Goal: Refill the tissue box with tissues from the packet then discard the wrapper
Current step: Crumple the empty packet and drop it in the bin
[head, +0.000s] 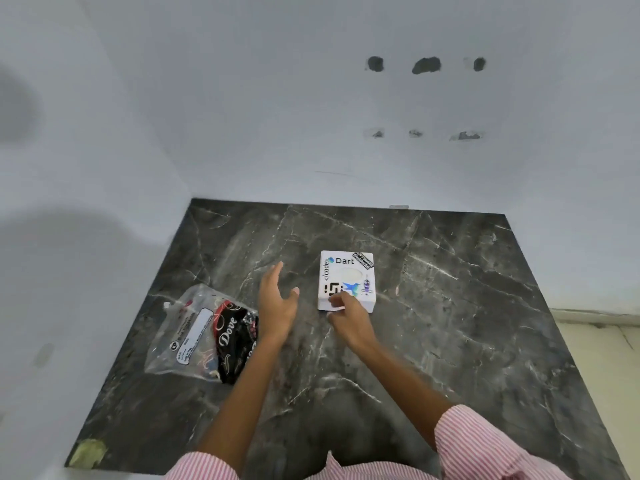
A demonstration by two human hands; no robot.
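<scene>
Right hand (pixel 346 311) has its fingers curled onto the near edge of the tissue box (pixel 346 280), thumb low against the front wall, so it appears to pinch that rim; whether it has begun to lift I cannot tell. Left hand (pixel 277 303) hovers just left of the box with fingers spread and nothing in it, apart from the box. White and covered in stickers, the box sits closed near the middle of the dark marble counter (pixel 450 323), and its round top opening shows pale, though whether any tissue is inside I cannot tell. To the left lies the packet (pixel 204 336), a clear plastic bag that looks unopened, with a dark printed pack inside. Judging by this, the task is at its start: opening the box. That likely calls for the left hand steadying the box while the right prises.
</scene>
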